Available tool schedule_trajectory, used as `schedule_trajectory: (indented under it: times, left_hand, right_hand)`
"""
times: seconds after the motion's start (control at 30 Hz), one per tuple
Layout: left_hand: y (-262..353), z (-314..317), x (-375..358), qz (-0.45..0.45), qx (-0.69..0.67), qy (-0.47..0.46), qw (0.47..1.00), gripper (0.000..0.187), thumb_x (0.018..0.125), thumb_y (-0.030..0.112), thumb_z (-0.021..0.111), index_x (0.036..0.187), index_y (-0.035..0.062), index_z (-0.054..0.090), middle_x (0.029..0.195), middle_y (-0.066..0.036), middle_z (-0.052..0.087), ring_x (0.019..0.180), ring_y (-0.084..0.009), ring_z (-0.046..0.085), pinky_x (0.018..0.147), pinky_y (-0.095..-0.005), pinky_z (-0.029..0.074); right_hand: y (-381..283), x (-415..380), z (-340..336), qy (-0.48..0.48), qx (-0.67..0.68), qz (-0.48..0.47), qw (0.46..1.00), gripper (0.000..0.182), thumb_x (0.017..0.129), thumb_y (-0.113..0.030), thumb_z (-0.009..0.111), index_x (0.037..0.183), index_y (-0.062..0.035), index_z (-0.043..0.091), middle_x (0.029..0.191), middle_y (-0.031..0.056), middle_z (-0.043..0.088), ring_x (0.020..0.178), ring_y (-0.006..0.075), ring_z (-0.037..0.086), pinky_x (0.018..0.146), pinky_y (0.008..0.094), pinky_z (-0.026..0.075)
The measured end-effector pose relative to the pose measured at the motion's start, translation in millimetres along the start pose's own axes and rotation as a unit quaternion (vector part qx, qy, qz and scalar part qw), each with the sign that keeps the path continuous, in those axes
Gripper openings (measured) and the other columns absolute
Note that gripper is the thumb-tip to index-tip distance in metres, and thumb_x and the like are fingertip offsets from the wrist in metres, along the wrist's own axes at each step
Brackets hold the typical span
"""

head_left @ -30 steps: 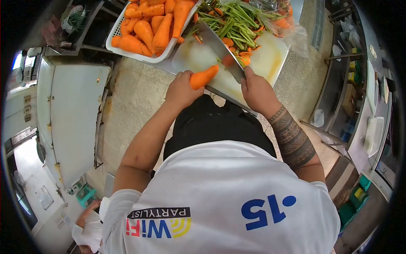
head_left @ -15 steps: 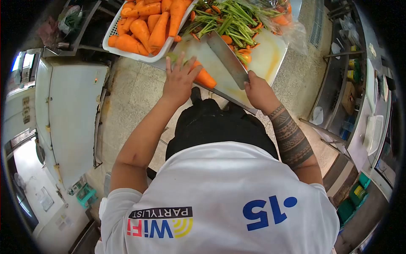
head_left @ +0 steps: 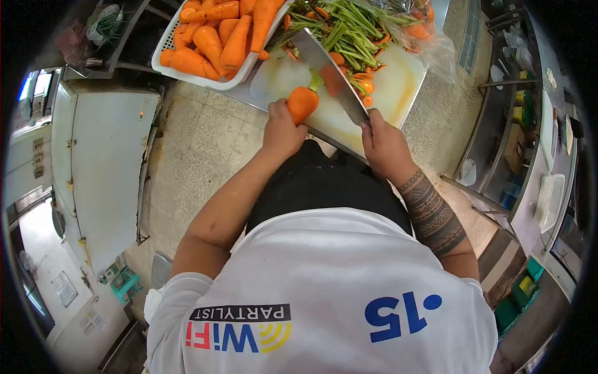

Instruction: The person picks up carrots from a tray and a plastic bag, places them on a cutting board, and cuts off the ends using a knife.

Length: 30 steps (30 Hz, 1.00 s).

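My left hand (head_left: 284, 131) is closed around the lower part of an orange carrot (head_left: 303, 104), whose green stem end points away from me. In my right hand (head_left: 387, 144) is the handle of a cleaver (head_left: 331, 73), its broad blade slanting up and left over the board, just right of the carrot's green top. Beneath both lies a white cutting board (head_left: 389, 109) with yellowish stains. Cut green carrot tops (head_left: 352, 37) and small orange trimmings are heaped at its far side.
A white perforated basket (head_left: 163, 57) full of whole carrots (head_left: 218, 43) stands left of the board. A clear plastic bag (head_left: 439, 53) lies at the far right corner. Metal shelves (head_left: 483, 134) line the right, and a white chest-like appliance (head_left: 109, 174) stands on the left.
My left hand, spread over the carrot before, has closed on it and turned it so its green end points away. The cleaver has shifted slightly up with my right hand.
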<state>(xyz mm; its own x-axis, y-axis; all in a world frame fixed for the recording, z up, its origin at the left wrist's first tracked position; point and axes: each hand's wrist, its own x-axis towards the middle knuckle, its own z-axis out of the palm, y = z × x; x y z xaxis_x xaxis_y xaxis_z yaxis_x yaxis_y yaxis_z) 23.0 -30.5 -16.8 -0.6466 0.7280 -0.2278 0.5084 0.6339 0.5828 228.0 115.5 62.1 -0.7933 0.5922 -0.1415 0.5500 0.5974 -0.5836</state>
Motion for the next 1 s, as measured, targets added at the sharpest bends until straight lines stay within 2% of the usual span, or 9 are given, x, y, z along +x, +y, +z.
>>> schedule_trajectory:
  times: [0.13, 0.23, 0.47, 0.63, 0.73, 0.83, 0.93, 1.0]
  left_hand:
    - [-9, -12, -17, 0.046, 0.046, -0.018, 0.998, 0.066, 0.082, 0.003, 0.068, 0.140, -0.0076, 0.037, 0.132, -0.032, 0.050, 0.113, -0.0524, 0.059, 0.099, -0.0558, 0.050]
    - [-13, -4, -22, 0.074, 0.062, 0.013, 0.995, 0.063, 0.082, -0.003, 0.064, 0.139, -0.0080, 0.038, 0.128, -0.033, 0.053, 0.113, -0.0524, 0.059, 0.099, -0.0549, 0.050]
    - [-20, 5, -24, 0.102, 0.053, 0.043, 0.992, 0.063, 0.081, -0.005, 0.061, 0.140, -0.0086, 0.038, 0.126, -0.033, 0.054, 0.110, -0.0520, 0.059, 0.098, -0.0553, 0.050]
    - [-20, 8, -25, 0.103, 0.064, 0.043, 0.992, 0.064, 0.082, -0.006, 0.060, 0.142, -0.0086, 0.037, 0.124, -0.033, 0.054, 0.107, -0.0512, 0.058, 0.097, -0.0557, 0.049]
    - [-25, 12, -27, 0.112, 0.068, 0.056, 0.990, 0.067, 0.082, -0.004, 0.063, 0.143, -0.0075, 0.037, 0.127, -0.033, 0.054, 0.115, -0.0504, 0.057, 0.101, -0.0548, 0.049]
    - [-43, 14, -21, 0.123, -0.036, 0.036, 0.991, 0.069, 0.082, 0.000, 0.067, 0.144, -0.0057, 0.037, 0.131, -0.033, 0.053, 0.125, -0.0481, 0.054, 0.107, -0.0514, 0.047]
    - [-53, 11, -26, 0.121, -0.125, 0.038, 0.984, 0.073, 0.081, 0.002, 0.071, 0.145, -0.0024, 0.036, 0.134, -0.030, 0.053, 0.128, -0.0436, 0.056, 0.110, -0.0471, 0.046]
    - [-57, 5, -28, 0.151, -0.224, 0.037, 0.962, 0.074, 0.080, 0.002, 0.072, 0.145, 0.0002, 0.035, 0.134, -0.026, 0.054, 0.126, -0.0407, 0.058, 0.108, -0.0452, 0.047]
  right_hand:
    - [-9, 0, -6, -0.031, -0.034, -0.046, 0.998, 0.016, 0.102, -0.016, 0.054, 0.107, -0.0020, 0.049, 0.075, 0.0240, 0.068, 0.073, 0.0459, 0.069, 0.067, 0.0564, 0.054]
    - [-20, 1, -5, -0.074, -0.043, -0.047, 0.995, 0.015, 0.100, -0.014, 0.053, 0.108, -0.0015, 0.049, 0.076, 0.0234, 0.068, 0.073, 0.0455, 0.069, 0.067, 0.0558, 0.055]
    - [-33, 9, 0, -0.131, -0.082, -0.055, 0.986, 0.019, 0.093, -0.006, 0.054, 0.110, 0.0010, 0.049, 0.076, 0.0237, 0.069, 0.073, 0.0439, 0.070, 0.067, 0.0541, 0.056]
    - [-38, 20, 11, -0.154, -0.083, -0.049, 0.983, 0.019, 0.093, -0.004, 0.053, 0.111, 0.0019, 0.050, 0.080, 0.0239, 0.070, 0.075, 0.0431, 0.071, 0.068, 0.0533, 0.057]
    - [-22, 24, 42, -0.144, -0.076, -0.053, 0.985, 0.019, 0.094, -0.005, 0.053, 0.111, 0.0020, 0.048, 0.080, 0.0250, 0.069, 0.076, 0.0452, 0.070, 0.068, 0.0551, 0.055]
    - [-18, 28, 44, -0.146, -0.081, -0.033, 0.985, 0.022, 0.094, -0.008, 0.056, 0.113, 0.0019, 0.049, 0.081, 0.0251, 0.070, 0.078, 0.0453, 0.070, 0.069, 0.0555, 0.055]
    - [-6, 30, 42, -0.119, -0.059, 0.013, 0.991, 0.025, 0.096, -0.013, 0.058, 0.114, 0.0016, 0.049, 0.083, 0.0256, 0.070, 0.081, 0.0460, 0.071, 0.073, 0.0568, 0.055]
    - [9, 26, 41, -0.094, -0.042, 0.026, 0.994, 0.025, 0.098, -0.016, 0.058, 0.115, 0.0012, 0.049, 0.084, 0.0264, 0.070, 0.083, 0.0472, 0.070, 0.075, 0.0582, 0.055]
